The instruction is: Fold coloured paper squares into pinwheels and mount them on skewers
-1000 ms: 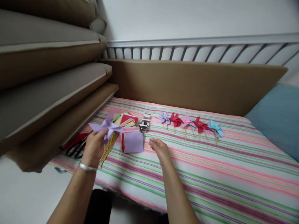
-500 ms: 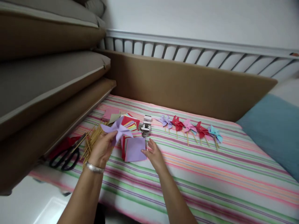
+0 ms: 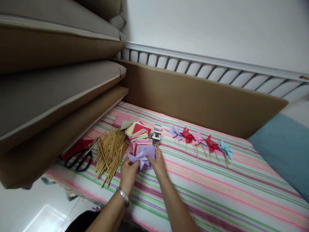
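Striped cloth (image 3: 229,193) bears sticks (image 3: 111,151), scissors (image 3: 79,159), paper (image 3: 140,137), pinwheels (image 3: 187,135).

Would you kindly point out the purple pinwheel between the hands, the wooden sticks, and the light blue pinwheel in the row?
Purple pinwheel (image 3: 142,158): head view, on folded paper near its centre.
Wooden sticks (image 3: 110,150): head view, middle of the pile.
Light blue pinwheel (image 3: 224,147): head view, on its paper blades.

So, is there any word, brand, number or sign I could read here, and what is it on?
No readable text anywhere.
Small orange-and-dark mark on the rail, far right: too small to tell whether it bears writing.
Metal object by the paper: too small to read anything on it.
Purple pinwheel, sticks, scissors: no lettering I can make out.
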`<state>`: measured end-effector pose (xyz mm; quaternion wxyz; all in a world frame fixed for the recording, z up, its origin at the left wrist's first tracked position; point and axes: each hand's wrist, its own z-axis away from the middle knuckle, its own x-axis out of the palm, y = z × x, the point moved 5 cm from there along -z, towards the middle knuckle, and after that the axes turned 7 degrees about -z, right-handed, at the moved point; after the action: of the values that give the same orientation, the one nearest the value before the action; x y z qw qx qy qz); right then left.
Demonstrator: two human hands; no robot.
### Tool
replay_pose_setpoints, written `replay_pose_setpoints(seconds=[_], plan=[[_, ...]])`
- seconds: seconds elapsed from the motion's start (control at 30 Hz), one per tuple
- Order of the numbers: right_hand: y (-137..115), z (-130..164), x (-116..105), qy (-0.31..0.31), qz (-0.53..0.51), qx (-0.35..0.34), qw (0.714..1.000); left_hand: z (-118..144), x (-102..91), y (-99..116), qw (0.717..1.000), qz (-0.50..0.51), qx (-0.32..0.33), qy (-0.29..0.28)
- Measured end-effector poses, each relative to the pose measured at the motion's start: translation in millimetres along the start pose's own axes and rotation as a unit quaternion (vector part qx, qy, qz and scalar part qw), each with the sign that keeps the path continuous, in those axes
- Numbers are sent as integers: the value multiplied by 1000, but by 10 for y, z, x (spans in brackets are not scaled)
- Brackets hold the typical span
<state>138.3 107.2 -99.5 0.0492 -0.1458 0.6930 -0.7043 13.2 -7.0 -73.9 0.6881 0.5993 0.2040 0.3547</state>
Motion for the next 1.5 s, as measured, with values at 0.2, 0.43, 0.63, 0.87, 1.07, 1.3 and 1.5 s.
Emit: replay_pose_setpoints(seconds=[0.2,0.43,0.63,0.87,1.07,1.3,1.5], plan=[[-25,-129,98,-15,-55,9,998,-305,156,22,1000,20,13,17],[-33,-233,108,13,-111,15,994,-413,300,57,998,46,14,28],[-45,-238,69,37,-134,32,990,-476,313,78,998,42,3,45],[-220,-119,114,25,-143,51,988,-478,287,192,997,31,3,68],[-359,-55,163,9,-109,75,991,-595,311,458,996,42,20,75],[-442,-185,171,35,-28,52,998,-1113,408,808,998,41,-4,57],[-651,-370,270,47,70,-49,995,-1506,545,939,997,60,-17,35]])
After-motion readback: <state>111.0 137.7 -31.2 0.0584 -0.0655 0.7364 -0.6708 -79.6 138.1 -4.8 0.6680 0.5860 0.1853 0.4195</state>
